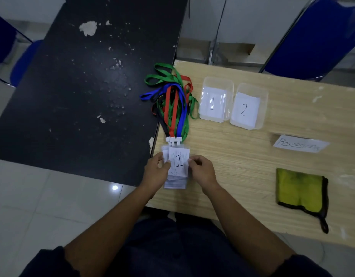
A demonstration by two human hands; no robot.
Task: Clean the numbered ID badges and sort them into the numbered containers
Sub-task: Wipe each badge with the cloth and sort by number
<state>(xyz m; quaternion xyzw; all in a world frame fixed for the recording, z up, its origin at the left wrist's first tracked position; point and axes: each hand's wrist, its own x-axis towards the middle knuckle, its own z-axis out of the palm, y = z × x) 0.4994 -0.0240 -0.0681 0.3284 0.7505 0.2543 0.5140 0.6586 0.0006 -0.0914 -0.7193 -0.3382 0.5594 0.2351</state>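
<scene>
Wooden surface (232, 166): its left edge butts against a black surface (82, 86) with chipped paint. The near edge runs just in front of the person's body. Open room lies in the middle of the wooden surface, between the badges and the cloth, and along the near edge.

Badge stack (175, 181) sits at the left edge of the wooden surface, toward the near corner. The top badge (178, 161) is marked "1". Lanyards (172, 100) in green, blue, red and black run from the clips toward the far edge, some looping over onto the black surface.

Container 1 (216, 81) and container 2 (264, 104) are clear tubs standing side by side, touching or nearly so, toward the far edge. Each holds only a numbered paper slip. Lanyard loops end just beside container 1.

Handwritten paper label (300, 145) lies nearer than container 2, toward the right. Yellow cloth (301, 189) with black trim lies folded flat near the near edge, well apart from the badges. Blue chair (316, 37) stands beyond the far right corner.

Left hand (155, 173): at the stack's left side, fingers curled, thumb on the top badge's left edge, grip closed on the stack. Right hand (201, 171): fingertips pinch the top badge's right edge, grip closed. Both forearms reach in from the near edge, bare to the dark sleeves.
</scene>
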